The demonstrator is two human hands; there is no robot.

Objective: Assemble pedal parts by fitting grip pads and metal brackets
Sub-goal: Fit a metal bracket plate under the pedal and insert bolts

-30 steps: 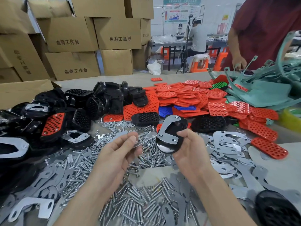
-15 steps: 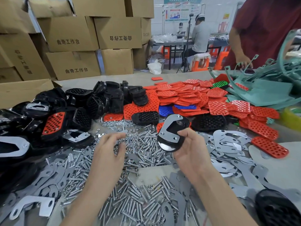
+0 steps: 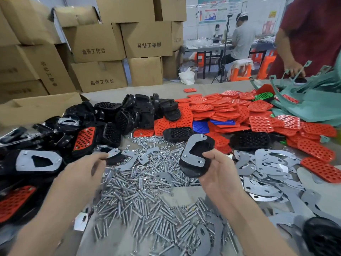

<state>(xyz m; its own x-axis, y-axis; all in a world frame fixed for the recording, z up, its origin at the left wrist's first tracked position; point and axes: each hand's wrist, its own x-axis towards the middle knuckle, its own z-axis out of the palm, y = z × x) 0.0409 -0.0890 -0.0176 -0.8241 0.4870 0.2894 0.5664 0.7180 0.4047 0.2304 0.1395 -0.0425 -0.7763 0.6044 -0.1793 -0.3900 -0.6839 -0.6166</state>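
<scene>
My right hand (image 3: 219, 172) grips a black pedal body (image 3: 191, 169) by its lower edge, tilted up toward me. A grey metal bracket (image 3: 190, 148) lies on the pedal's face, with screw ends showing at its corners. My left hand (image 3: 83, 169) is blurred with motion. It reaches over the left side of the screw pile (image 3: 147, 200), and its fingertips are at a small bracket-fitted black part (image 3: 112, 153). Whether they hold anything is unclear. Red grip pads (image 3: 230, 108) are heaped behind.
Loose brackets (image 3: 267, 163) lie at right and small nuts (image 3: 156, 143) at centre. Black pedal bodies (image 3: 138, 108) are piled at the back, with assembled pedals (image 3: 36, 161) at left. Teal parts (image 3: 313, 106) lie far right, where another person's hand (image 3: 293, 70) works. Cardboard boxes (image 3: 99, 76) stand behind.
My left hand dropped from beside the pedal to the screw pile, then swung left toward the bracket-fitted black part. My right hand kept the pedal nearly still.
</scene>
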